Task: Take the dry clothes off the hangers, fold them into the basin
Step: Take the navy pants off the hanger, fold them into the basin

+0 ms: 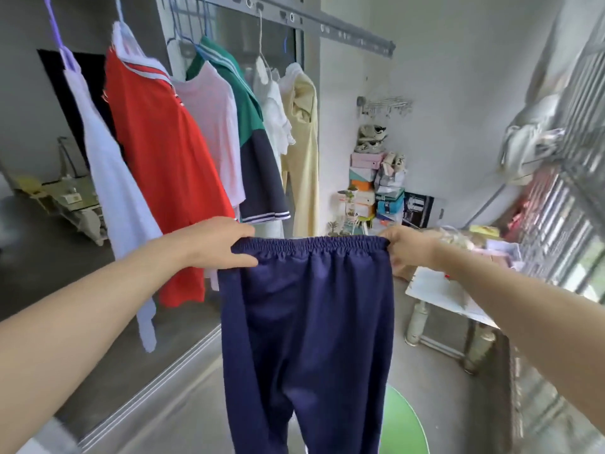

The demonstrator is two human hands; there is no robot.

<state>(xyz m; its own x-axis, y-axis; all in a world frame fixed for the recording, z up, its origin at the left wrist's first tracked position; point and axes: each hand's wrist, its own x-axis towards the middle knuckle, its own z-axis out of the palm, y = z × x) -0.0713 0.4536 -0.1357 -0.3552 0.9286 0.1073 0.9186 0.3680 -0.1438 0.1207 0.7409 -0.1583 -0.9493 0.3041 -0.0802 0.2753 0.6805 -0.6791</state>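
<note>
Navy blue trousers (307, 322) hang in front of me, held up by the elastic waistband. My left hand (216, 244) pinches the waistband's left end and my right hand (409, 247) grips its right end, stretching it flat. The legs drop out of the bottom of the view. A green basin (406, 427) lies on the floor below, partly hidden behind the trousers. On the overhead rail (327, 26) several garments still hang on hangers: a white one (111, 178), a red shirt (163, 152), a pink shirt (216, 126), a green and navy shirt (252, 132), a pale yellow one (304, 149).
A small white table (438, 296) stands at the right, beside a metal window grille (569, 204). Stacked shoe boxes (373, 188) and small plants sit against the far wall. A sliding door track (157, 381) runs along the floor at the left.
</note>
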